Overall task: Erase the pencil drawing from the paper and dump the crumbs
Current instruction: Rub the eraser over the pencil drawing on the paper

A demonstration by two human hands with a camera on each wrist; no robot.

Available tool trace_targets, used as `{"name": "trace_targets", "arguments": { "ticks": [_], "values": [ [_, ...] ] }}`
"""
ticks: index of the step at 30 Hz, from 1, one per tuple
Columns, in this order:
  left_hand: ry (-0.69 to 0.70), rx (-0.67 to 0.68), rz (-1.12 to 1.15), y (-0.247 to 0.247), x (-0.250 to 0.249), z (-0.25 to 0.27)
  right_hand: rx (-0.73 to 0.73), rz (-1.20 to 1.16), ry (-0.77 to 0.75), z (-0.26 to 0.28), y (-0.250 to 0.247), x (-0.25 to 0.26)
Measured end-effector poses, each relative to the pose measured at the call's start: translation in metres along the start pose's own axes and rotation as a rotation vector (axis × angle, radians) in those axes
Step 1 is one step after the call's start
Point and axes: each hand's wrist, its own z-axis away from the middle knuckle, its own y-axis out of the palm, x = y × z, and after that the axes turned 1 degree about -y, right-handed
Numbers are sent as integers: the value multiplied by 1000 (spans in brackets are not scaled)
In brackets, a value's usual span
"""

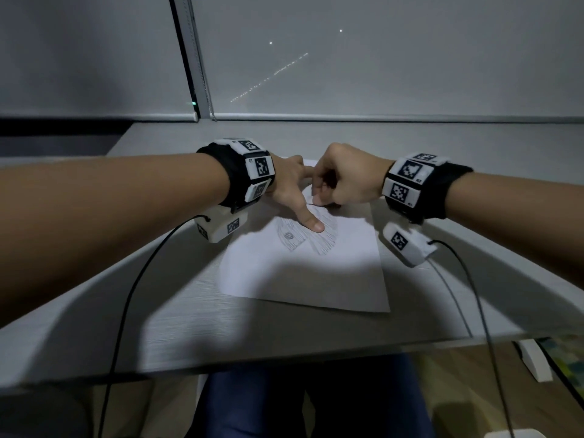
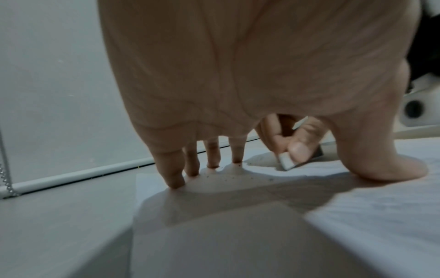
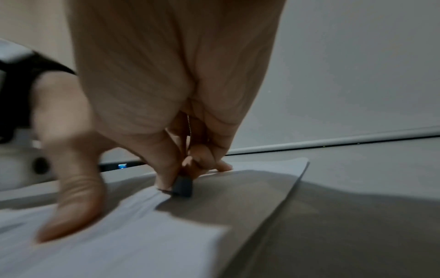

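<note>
Paper (image 1: pixel 316 279) — flat on the desk (image 1: pixel 177 324), long axis near to far, far end under both hands; the drawing (image 1: pixel 303 238) sits mid-sheet. Left hand (image 1: pixel 289 188): fingers spread, tips and thumb pressing the sheet, likely to stop it sliding. Right hand (image 1: pixel 344 178) — pinches an eraser (image 3: pixel 183 186) upright, its end on the paper; crumbs (image 2: pixel 228 177) lie by the left fingertips.

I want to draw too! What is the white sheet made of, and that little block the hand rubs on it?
The white sheet with the pencil drawing looks like thin matte paper: its far corner curls up off the desk. The small block pinched in the right hand looks like a soft rubber eraser, pale with a dark part, probably a sleeve; dark crumbs lie nearby.
</note>
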Motion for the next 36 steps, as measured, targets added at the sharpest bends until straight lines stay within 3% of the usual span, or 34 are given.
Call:
{"name": "trace_targets", "arguments": {
  "ticks": [5,11,17,24,29,36],
  "values": [
    [-13,0,7,2,4,-1,-103,73,69,-13,2,-4],
    [6,5,23,5,9,-5,-9,47,-36,2,7,9],
    [0,-16,24,8,10,-7,-155,22,75,-16,7,2],
    [7,-17,54,9,11,-8,-25,-22,-20,-3,9,15],
    [16,-3,18,7,11,-6,-90,-7,56,-13,2,0],
    [-13,15,26,5,8,-3,22,12,-75,9,8,16]
  ]
}}
